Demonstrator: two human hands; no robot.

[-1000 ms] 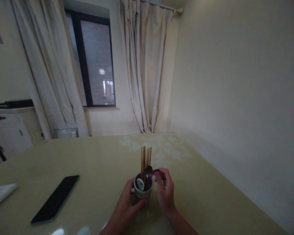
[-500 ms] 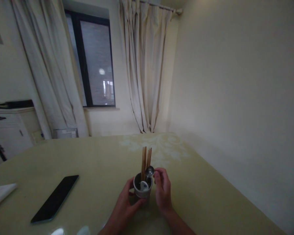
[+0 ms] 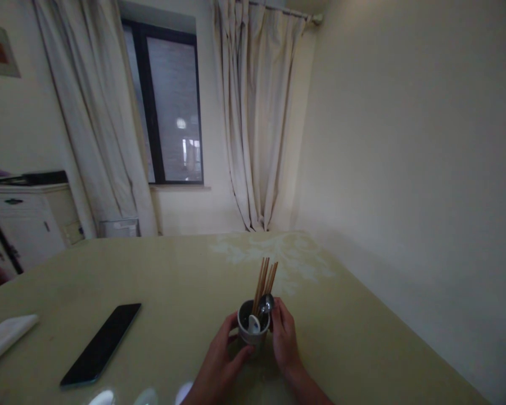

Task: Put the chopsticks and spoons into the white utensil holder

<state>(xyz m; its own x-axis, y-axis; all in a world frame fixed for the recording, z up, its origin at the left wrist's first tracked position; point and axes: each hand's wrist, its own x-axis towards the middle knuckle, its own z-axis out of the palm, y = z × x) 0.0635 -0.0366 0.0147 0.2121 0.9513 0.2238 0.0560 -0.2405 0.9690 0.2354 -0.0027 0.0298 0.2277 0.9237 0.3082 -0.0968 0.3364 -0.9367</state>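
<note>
Hands: two, both mine; my left hand (image 3: 223,360) grasped the cup (image 3: 252,338) from its left side, thumb across the front, while my right hand (image 3: 285,340) stood curled at the right of the rim, its fingertips partly hidden, so whether it gripped the metal spoon (image 3: 266,303) or only touched the cup I could not tell.
Cup count: one, between my hands at the near part of the bench (image 3: 172,292), right of the middle.
Cup's contents: one metal spoon, one white utensil (image 3: 253,324) and a bundle of slim brown chopsticks (image 3: 261,284), at least four, too closely packed for an exact count.
Bench-top items: one black phone (image 3: 102,346) lay well to the left of the cup, and one white object (image 3: 8,337) was cut off by the left edge.
Bench: a glossy, yellowish-green top with a pale floral pattern (image 3: 274,247) at the far end and bright reflections along the near side.
Room: one dark-framed window (image 3: 175,107) between two pale curtains (image 3: 93,124), a plain wall (image 3: 405,157) to the right, a white cabinet (image 3: 23,225) and a framed picture (image 3: 0,52) to the left.
Direction: the cup's mouth faced up, its long axis near vertical; the chopsticks pointed upward, leaning right; the metal spoon's bowl was uppermost, beside my right fingertips.
</note>
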